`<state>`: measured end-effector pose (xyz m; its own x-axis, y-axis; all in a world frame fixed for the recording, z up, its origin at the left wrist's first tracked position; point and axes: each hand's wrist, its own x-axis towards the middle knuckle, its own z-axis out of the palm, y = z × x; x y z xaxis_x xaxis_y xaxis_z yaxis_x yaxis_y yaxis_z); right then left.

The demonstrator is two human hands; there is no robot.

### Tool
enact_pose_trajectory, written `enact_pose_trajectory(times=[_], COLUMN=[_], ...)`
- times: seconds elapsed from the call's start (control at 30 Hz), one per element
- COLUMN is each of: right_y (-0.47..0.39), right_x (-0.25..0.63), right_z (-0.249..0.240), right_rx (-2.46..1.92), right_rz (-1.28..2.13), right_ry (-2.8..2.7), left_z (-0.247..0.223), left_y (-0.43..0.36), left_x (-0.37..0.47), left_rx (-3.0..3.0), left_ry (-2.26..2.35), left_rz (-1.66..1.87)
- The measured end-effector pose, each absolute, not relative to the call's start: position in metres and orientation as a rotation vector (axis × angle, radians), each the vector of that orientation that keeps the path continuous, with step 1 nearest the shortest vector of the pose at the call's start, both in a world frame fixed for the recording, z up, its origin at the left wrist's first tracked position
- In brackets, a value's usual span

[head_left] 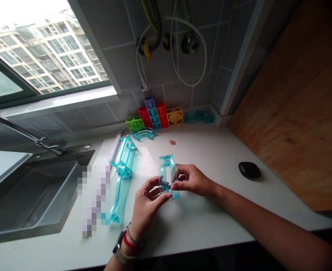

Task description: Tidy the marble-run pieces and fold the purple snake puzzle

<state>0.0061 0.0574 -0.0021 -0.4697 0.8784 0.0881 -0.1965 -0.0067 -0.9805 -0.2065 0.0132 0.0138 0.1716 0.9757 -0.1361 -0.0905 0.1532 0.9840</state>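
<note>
Both hands hold a translucent teal plastic track piece (167, 159) upright just above the counter. My left hand (147, 205) grips its lower left side, with the thumb at the bottom edge. My right hand (194, 180) pinches its right side between thumb and fingers. Left of my hands lies a longer teal track section (120, 199), joined at its upper end to another teal section (128, 152). Behind that, a curved teal piece (143, 134) rests on the counter. A pale purple strip, partly blurred out, runs along the left of the long sections.
Against the tiled wall stand green (134, 123), red (161, 114), blue (151, 109) and yellow (175, 116) plastic blocks. More teal pieces (201, 115) lie in the corner. A black rounded object (249, 170) sits at right. The sink (70, 195) and faucet (46, 143) are at left.
</note>
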Motion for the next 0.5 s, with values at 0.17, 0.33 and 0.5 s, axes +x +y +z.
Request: enact_pose_trajectory(times=[0.17, 0.33, 0.5], right_y=[0.0567, 0.0572, 0.0584], right_x=[0.0058, 0.0062, 0.0075], right_z=[-0.0046, -0.0022, 0.0037], right_rx=[-0.782, -0.770, -0.758], right_rz=[1.599, 1.621, 1.625], right_ry=[-1.463, -1.356, -1.316], left_z=[0.0148, 0.0127, 0.0130], left_y=[0.0116, 0.0104, 0.0101], left_x=[-0.2059, -0.2045, -0.2035], left_rx=[1.113, 1.077, 1.084], left_ry=[1.049, 0.976, 0.998], left_rz=[1.028, 0.994, 0.975])
